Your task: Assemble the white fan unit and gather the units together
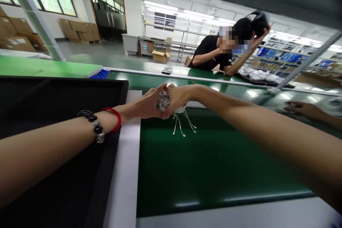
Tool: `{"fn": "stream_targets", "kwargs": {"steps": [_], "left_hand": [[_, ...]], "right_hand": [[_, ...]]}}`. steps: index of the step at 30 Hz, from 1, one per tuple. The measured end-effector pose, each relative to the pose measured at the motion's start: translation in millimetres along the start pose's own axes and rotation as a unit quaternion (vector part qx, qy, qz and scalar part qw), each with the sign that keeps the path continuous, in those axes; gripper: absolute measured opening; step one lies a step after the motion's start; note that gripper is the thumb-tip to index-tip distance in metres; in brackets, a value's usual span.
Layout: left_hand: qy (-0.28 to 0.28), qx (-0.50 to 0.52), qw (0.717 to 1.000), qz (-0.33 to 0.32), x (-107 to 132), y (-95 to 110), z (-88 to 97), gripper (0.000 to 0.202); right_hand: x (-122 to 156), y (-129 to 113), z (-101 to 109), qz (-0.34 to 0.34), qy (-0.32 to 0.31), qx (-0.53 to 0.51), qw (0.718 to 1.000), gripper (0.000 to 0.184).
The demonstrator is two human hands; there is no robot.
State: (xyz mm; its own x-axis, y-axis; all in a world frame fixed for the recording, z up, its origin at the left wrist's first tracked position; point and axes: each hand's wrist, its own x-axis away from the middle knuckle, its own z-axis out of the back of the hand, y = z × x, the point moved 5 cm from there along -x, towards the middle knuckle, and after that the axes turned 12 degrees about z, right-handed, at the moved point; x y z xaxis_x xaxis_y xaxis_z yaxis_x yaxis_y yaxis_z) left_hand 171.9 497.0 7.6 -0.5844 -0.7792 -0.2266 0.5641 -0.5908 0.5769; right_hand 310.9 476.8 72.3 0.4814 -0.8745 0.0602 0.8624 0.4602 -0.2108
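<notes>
Both my arms reach forward over a green conveyor belt (pixel 208 171). My left hand (pixel 145 104), with a red cord and a dark bead bracelet on its wrist, and my right hand (pixel 178 99) meet in the middle. Together their fingers pinch a small white coiled cable bundle (pixel 162 102). Several thin white wire ends (pixel 184 125) hang from the bundle just above the belt.
A large black tray (pixel 53 96) lies at my left beside a white rail (pixel 125 171). Across the belt a person in black leans on the far side near white parts (pixel 256 74). Another person's hand (pixel 301 108) rests at the right edge. Cardboard boxes (pixel 16 34) stand behind.
</notes>
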Motion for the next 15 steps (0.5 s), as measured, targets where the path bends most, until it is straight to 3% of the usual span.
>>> {"fn": "stream_targets", "kwargs": {"steps": [3, 5, 10, 15], "left_hand": [[0.015, -0.006, 1.0, -0.006, -41, -24, -7.6, 0.051], [0.019, -0.015, 1.0, -0.015, -64, -36, -10.2, 0.047], [0.024, -0.039, 0.998, -0.039, -112, -56, -5.5, 0.045], [0.023, -0.069, 0.997, -0.033, -143, -68, -10.3, 0.044]], "right_hand": [[-29, 29, -3, 0.005, -0.093, -0.007, 0.996, 0.083], [-47, 49, -4, 0.007, -0.115, -0.009, 0.993, 0.076], [-89, 91, 0, 0.01, -0.1, 0.001, 0.995, 0.069], [-119, 121, -3, -0.008, -0.086, 0.004, 0.996, 0.066]]}}
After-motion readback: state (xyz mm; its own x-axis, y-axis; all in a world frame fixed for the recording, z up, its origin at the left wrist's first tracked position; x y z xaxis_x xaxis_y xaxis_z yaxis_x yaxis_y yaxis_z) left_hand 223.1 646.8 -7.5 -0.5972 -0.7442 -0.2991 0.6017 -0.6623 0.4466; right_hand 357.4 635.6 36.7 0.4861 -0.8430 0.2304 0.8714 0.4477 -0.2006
